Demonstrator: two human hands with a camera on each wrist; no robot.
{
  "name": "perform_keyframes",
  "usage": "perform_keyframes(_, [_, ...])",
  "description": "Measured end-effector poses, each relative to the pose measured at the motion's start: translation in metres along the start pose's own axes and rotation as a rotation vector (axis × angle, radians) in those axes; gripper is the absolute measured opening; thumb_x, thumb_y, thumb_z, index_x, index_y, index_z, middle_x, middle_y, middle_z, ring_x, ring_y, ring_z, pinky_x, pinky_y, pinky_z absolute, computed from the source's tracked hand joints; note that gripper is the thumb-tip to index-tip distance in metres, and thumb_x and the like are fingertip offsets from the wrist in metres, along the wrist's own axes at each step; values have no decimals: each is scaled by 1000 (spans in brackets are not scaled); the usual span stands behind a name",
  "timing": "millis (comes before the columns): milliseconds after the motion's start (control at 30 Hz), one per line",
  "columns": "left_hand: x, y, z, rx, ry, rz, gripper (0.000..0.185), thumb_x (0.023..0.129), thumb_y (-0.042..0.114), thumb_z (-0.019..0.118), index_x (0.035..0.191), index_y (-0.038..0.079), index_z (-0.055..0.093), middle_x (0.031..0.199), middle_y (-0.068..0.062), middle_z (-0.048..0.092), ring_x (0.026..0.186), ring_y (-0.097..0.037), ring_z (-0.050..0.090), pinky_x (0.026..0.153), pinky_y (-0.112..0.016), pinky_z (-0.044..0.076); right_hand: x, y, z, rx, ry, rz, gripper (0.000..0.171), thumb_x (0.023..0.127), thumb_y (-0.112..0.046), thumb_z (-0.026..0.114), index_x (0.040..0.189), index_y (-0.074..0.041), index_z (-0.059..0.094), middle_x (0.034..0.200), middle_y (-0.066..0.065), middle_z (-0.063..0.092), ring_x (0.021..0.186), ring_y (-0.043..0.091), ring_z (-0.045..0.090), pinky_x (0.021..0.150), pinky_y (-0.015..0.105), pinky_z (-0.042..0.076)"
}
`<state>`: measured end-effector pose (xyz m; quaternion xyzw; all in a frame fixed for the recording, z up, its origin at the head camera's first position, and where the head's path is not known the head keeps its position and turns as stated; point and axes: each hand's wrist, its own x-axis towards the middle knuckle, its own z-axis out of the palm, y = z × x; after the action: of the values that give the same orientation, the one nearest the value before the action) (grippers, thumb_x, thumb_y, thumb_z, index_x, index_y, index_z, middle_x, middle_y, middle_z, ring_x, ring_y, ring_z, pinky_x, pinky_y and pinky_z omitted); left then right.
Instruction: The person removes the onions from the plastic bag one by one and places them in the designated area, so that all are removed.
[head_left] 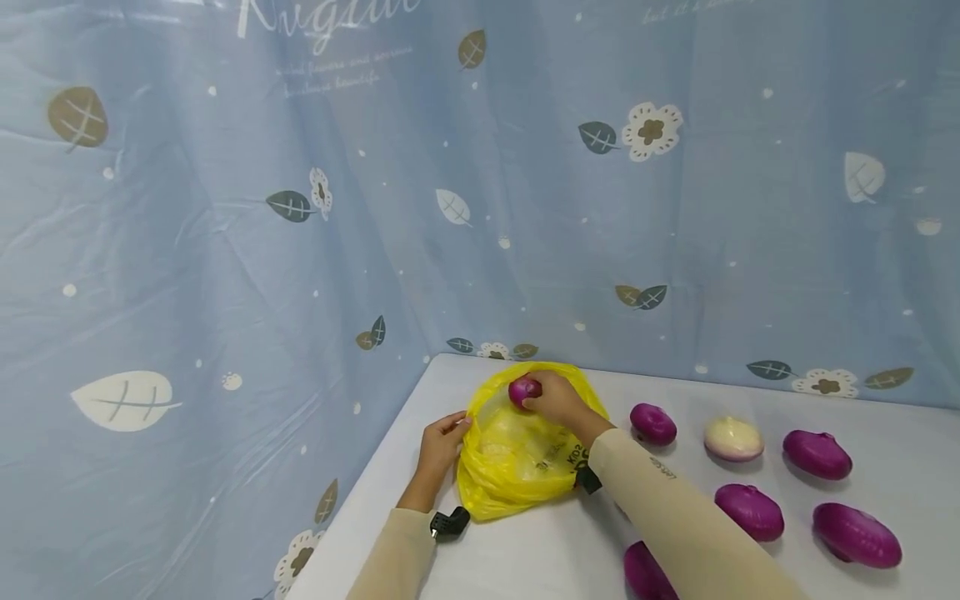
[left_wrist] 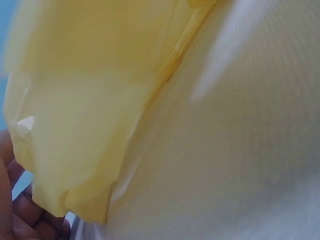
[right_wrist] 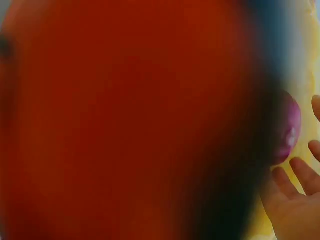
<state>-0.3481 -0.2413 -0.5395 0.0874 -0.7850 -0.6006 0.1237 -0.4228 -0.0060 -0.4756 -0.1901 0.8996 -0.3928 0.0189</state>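
From the head camera, the right hand (head_left: 553, 398) is curled round a purple onion (head_left: 524, 390) right at the mouth of the yellow bag (head_left: 517, 454), while the left hand (head_left: 442, 442) pinches the bag's near edge to keep it open on the white table (head_left: 540, 550). The risk here, as I judge it, is that thin rim: if the pinch slips, the mouth could sag shut and the onion could land on the plastic and roll off. More purple onions (head_left: 652, 423) and a pale peeled one (head_left: 733, 439) lie loose to the right, near the sleeve, so a sweeping forearm could nudge them. Over to the left wrist view: yellow film (left_wrist: 90, 115) fills the view, fingers (left_wrist: 30, 215) bunched at its lower corner, a small hold. Right wrist view: mostly a red blur, but the onion (right_wrist: 289, 131) shows at the edge with fingertips (right_wrist: 300, 175) around it; how firm the grip is, I cannot tell.
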Motion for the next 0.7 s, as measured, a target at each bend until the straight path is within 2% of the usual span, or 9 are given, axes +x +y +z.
perform_keyframes(200, [0,0,1,-3,2,20,37,88,36,73,114,9,73,99,-3,68,91,-19,58,73,-28,50,3,2,7,-1,-20,-1,57,86,-13,76,137,-7,53,130,9,57,119,28,53,100,45,44])
perform_keyframes(367, [-2,3,2,6,-8,23,37,89,35,72,115,9,73,100,-4,68,91,-19,59,74,-28,51,0,4,10,-50,-30,22,76,83,-18,79,148,-5,41,144,18,44,127,34,46,104,49,40])
perform_keyframes(533, [-2,3,2,14,5,13,37,89,36,72,115,9,73,101,-4,69,91,-19,60,75,-29,52,-3,2,16,-40,-46,98,79,81,-31,81,148,-12,42,142,20,40,121,35,50,100,50,43])
perform_keyframes(700, [0,1,2,17,16,9,37,88,37,72,114,11,74,102,-3,68,91,-19,58,76,-29,51,-1,-1,24,2,-66,110,81,80,-30,82,147,-11,42,143,18,38,121,33,50,100,49,43])
